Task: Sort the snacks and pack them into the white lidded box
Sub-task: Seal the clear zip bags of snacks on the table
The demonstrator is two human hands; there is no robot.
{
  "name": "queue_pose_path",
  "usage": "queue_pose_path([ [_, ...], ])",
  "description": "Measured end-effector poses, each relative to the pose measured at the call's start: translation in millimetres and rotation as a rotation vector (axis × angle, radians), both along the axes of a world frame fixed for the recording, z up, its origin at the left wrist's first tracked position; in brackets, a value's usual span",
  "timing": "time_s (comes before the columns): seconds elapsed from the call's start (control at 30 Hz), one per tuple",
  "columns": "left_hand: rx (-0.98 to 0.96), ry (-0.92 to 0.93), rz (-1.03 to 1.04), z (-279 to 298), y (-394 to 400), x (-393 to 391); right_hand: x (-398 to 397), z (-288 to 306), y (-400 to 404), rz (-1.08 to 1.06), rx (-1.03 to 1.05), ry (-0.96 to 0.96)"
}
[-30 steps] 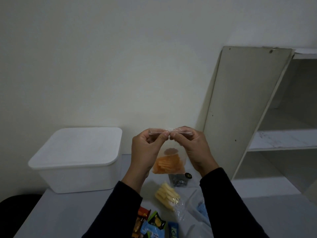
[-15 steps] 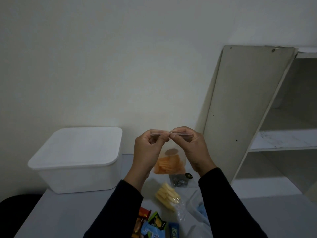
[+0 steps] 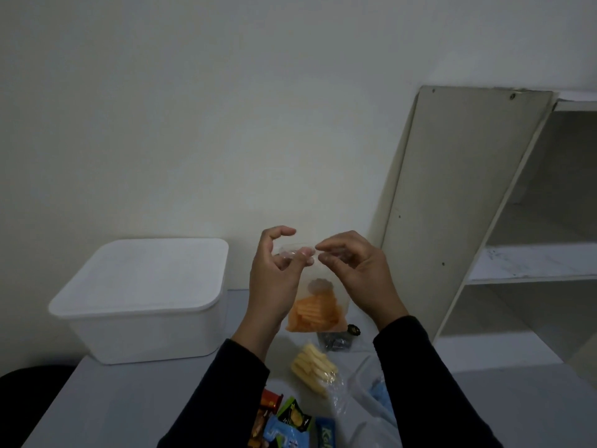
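The upper edge of the clear bag of orange snacks [image 3: 315, 313] is blurred between the hands, so whether its seal is closed cannot be told. Its left side is covered by the left hand [image 3: 274, 279]. The coloured packets [image 3: 287, 421] at 6 o'clock are cut off by the bottom edge and partly hidden by the left sleeve [image 3: 223, 402]; their print cannot be read. The shelf unit [image 3: 533, 270] at 3 o'clock is cut by the right edge.

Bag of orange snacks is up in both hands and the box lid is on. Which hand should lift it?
Left hand: the white lidded box sits on its side; the right hand can hold the bag of orange snacks.
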State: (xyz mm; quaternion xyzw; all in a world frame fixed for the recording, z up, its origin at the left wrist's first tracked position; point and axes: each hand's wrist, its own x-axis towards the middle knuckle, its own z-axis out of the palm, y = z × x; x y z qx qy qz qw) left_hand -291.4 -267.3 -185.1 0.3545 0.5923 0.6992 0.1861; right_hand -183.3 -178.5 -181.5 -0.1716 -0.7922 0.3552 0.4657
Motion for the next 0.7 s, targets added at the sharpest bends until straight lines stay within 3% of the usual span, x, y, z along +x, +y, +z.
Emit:
queue_pose_path([
  [0.2,0.016,0.174,-0.025,-2,-3,-5,-3,1,-2,-0.044,-0.066,-0.03],
  [0.43,0.043,0.101,0.035,0,-6,-17,3,5,-10,0.115,-0.127,-0.145],
  [0.53,0.062,0.093,-0.013,3,-9,-22,-1,1,-12,0.084,-0.114,-0.232],
  [0.7,0.054,0.138,-0.116,-7,-14,-32,-7,-9,-9,-0.028,-0.268,-0.092],
])
